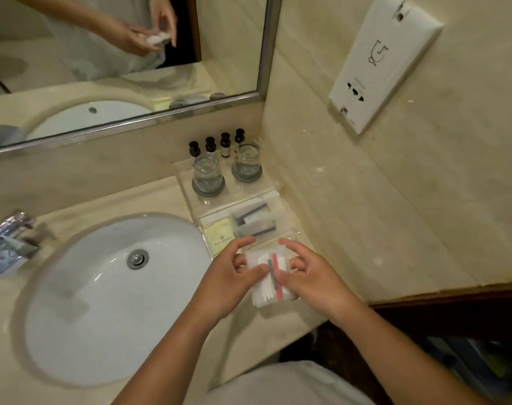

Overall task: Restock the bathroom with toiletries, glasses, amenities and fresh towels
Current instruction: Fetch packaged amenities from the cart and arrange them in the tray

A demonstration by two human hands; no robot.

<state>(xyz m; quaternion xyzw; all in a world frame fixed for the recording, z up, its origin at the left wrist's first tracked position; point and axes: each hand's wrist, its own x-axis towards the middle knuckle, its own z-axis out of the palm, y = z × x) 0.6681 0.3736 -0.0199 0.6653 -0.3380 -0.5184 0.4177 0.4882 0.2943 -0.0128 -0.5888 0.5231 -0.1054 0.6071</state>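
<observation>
Beige marble counter (108,200) beside the sink (102,302) — both hands (234,276) (313,276) grasping a clear amenity packet (270,276).

We look down at a cream marble surface (149,200) with an oval white sink (102,302) set into it. A metal-framed mirror (126,54) hangs above, and a white socket panel (380,62) sits on the cream right-hand wall (424,200).

1. We count four small dark-capped bottles (216,146).
2. We count two upturned glasses (208,176), each on its own round coaster (208,190).
3. We see one clear packet (270,273).
4. We see one sink (108,299).
</observation>
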